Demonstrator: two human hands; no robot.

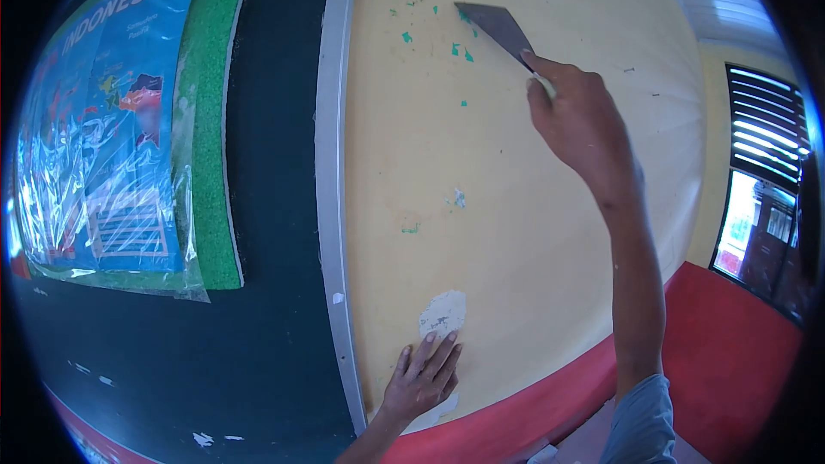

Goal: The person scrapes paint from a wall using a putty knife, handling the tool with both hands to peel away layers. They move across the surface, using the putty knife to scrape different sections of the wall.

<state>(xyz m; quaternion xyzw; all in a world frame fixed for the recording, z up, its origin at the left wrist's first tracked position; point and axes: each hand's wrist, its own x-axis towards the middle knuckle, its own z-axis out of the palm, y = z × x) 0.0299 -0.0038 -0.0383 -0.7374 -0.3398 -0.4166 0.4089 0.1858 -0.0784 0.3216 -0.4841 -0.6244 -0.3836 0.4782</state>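
My right hand (577,107) is wrapped round the handle of a putty knife (496,27), high on the cream wall (533,249). The knife's wide metal blade points up and left, its edge at some green flecks (465,17). More green bits (461,52) are stuck to the wall just below the blade. Lower down, my left hand (423,375) rests flat on the wall with its fingers spread. Its fingertips touch the lower edge of a pale bare patch (443,314), and another whitish patch shows partly behind the hand.
A dark board (279,137) with a light frame (333,163) borders the wall on the left. It carries a plastic-covered blue map (129,137) on a green backing. A red band (516,404) runs along the wall's bottom. Nails (630,70) stick out at right, near a louvred window (763,129).
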